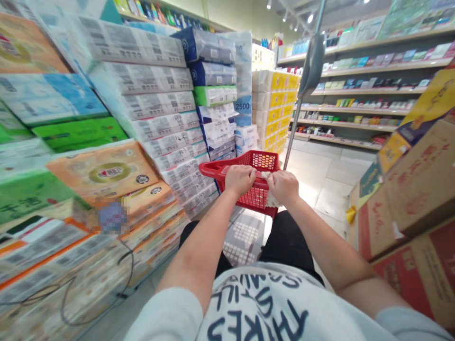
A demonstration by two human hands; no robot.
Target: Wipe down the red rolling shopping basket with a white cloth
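Observation:
In the middle of the head view is a red plastic shopping cart (254, 201) with mesh sides. My left hand (240, 180) is closed around its handle. To the right of it, my right hand (283, 186) also grips the handle, fingers wrapped over the bar. A crumpled whitish cloth or rag (272, 200) hangs beneath my right hand; whether the fingers hold it too is unclear. A thin metal pole (290, 137) with a grey grip rises beside the cart's right side, its lower end hidden behind my right hand.
Stacked tissue packs (156, 99) line the left, with orange packs (103, 168) close by and a loose black cable (132, 265) over them. Cardboard boxes (415, 175) stand at the right. Yellow-and-white packs (275, 109) and stocked shelves (362, 113) are ahead, beyond the tiled floor (330, 173).

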